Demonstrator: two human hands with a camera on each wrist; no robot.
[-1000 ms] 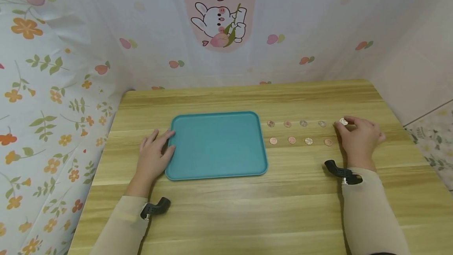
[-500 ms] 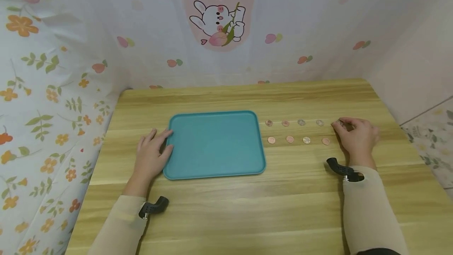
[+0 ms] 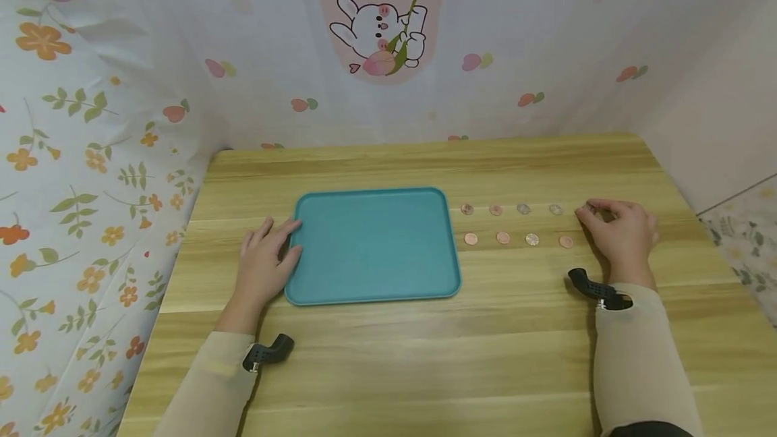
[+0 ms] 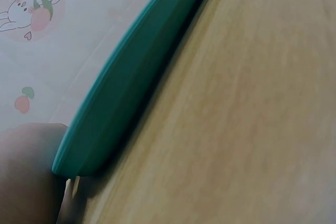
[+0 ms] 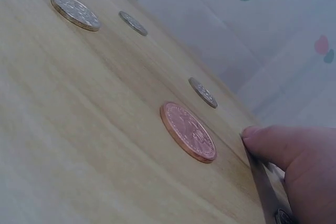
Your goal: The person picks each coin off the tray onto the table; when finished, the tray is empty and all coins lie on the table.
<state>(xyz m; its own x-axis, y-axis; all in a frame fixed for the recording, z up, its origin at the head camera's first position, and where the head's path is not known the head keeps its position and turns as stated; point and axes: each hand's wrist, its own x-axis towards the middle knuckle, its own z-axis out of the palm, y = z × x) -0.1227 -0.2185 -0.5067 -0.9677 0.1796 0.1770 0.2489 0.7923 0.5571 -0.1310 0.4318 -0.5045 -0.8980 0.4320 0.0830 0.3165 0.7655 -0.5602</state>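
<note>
My right hand point(image 3: 624, 235) is low over the table at the right end of the upper row of coins. Its thumb and index finger pinch a silver coin, now mostly hidden behind the fingers. Just left of it lie a silver coin point(image 3: 555, 209) and a copper coin point(image 3: 566, 241), both flat on the wood; the copper one point(image 5: 189, 132) looks large in the right wrist view. My left hand point(image 3: 263, 263) rests at the left edge of a teal rectangular tray point(image 3: 376, 246), fingertips on the rim, fingers extended.
Two rows of copper and silver coins, including a copper coin point(image 3: 471, 239) near the tray, run rightward from the tray's right edge. A patterned cloth point(image 3: 504, 32) hangs behind the wooden table point(image 3: 388, 363), and a floral one point(image 3: 79, 221) at its left.
My right hand has lowered the pinched silver coin toward the table, and its fingers now cover most of it. The left hand and tray hold their place; the view shifts slightly.
</note>
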